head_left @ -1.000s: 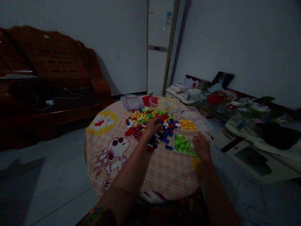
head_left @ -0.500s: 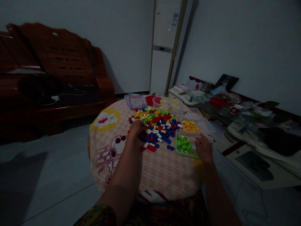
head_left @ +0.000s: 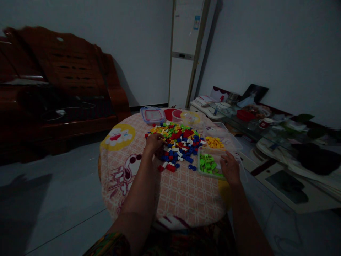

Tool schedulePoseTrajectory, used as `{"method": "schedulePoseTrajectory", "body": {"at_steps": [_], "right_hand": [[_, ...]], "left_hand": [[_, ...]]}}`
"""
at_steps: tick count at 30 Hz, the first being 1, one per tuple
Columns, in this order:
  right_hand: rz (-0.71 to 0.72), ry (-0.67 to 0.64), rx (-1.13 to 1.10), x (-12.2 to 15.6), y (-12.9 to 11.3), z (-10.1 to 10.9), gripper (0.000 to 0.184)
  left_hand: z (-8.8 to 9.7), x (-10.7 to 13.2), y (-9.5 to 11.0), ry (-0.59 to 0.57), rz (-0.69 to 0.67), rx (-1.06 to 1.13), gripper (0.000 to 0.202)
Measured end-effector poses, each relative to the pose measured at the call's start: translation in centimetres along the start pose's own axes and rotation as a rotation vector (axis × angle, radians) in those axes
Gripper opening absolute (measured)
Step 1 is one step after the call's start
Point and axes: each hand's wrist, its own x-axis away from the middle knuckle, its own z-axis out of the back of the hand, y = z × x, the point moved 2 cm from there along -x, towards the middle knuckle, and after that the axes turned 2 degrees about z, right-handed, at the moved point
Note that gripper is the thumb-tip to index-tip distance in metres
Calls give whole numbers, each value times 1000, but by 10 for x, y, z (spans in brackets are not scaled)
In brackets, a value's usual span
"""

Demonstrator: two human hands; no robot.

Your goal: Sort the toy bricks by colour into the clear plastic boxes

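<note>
A heap of small toy bricks [head_left: 179, 142] in red, blue, green, yellow and white lies on a round table with a cartoon cloth [head_left: 183, 192]. My left hand [head_left: 153, 141] rests at the heap's left edge, fingers curled among the bricks; what it holds is hidden. My right hand [head_left: 229, 168] grips the near right edge of a clear box of green bricks [head_left: 209, 165]. Behind that stands a clear box of yellow bricks [head_left: 215, 142].
A lidded clear box [head_left: 152, 115], a red bowl [head_left: 168, 113] and clear tubs [head_left: 189, 117] stand at the table's far edge. A dark wooden sofa [head_left: 61, 92] is on the left. A cluttered glass low table [head_left: 266, 128] runs along the right. A white standing air conditioner [head_left: 183, 53] fills the corner.
My left hand has moved from the middle of the heap to its left edge. My right hand has stayed on the green box. The view has shifted slightly.
</note>
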Motion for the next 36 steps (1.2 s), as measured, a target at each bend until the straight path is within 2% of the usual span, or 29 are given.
{"method": "schedulePoseTrajectory", "body": {"at_steps": [2, 5, 11, 12, 15, 17, 19, 22, 26, 29, 32, 36], "right_hand": [[5, 2, 2, 0, 1, -1, 36], [0, -8, 7, 0, 2, -2, 36], [9, -14, 13, 0, 2, -2, 36], [12, -8, 16, 0, 3, -2, 36], [22, 1, 25, 0, 4, -2, 36], [30, -7, 25, 0, 5, -3, 37], [37, -9, 28, 1, 5, -3, 38], [27, 4, 25, 1, 4, -3, 37], [12, 6, 11, 0, 3, -3, 37], [1, 10, 1, 0, 3, -3, 37], [-13, -1, -5, 0, 2, -2, 38], [-28, -17, 5, 0, 2, -1, 39]], "left_hand": [[-7, 1, 7, -22, -7, 127, 31], [-28, 4, 30, -79, -43, 308, 28], [-91, 16, 104, -292, -276, 429, 28], [-100, 18, 117, -295, -333, 433, 29], [-121, 26, 147, -295, -482, 455, 45], [-125, 31, 154, -304, -545, 447, 57], [-121, 35, 150, -301, -579, 381, 59], [-100, 36, 126, -284, -568, 218, 46], [-62, 22, 81, -184, -400, 89, 28], [-41, 10, 50, -110, -253, 19, 21], [-31, 5, 32, -83, -174, -45, 18], [-31, 7, 30, -153, -166, -152, 21]]}}
